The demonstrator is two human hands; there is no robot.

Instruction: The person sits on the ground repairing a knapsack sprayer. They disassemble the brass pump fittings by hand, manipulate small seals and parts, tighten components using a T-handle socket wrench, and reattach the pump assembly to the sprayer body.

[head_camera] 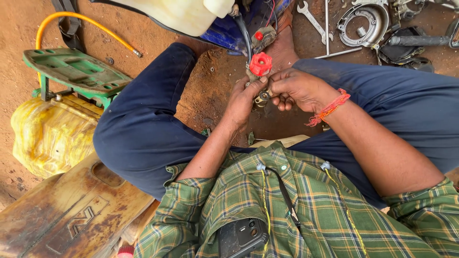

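I sit on red earth with my knees spread, in dark blue trousers and a green checked shirt. Between my knees, my left hand [245, 98] grips a small metal valve part [261, 98] topped by a red knob [260, 63]. My right hand [299, 88], with an orange thread band at the wrist, pinches the same metal part from the right. Both hands meet on it, fingers closed. A black hose [245, 33] runs from the part up to a blue and white tank [191, 16].
A green metal frame [76, 71] and a yellow canister [52, 134] lie at left, with a yellow hose [86, 21] behind. A rusty flat panel [71, 215] sits at bottom left. Spanners [313, 20], a round metal housing [366, 24] and dark parts lie at top right.
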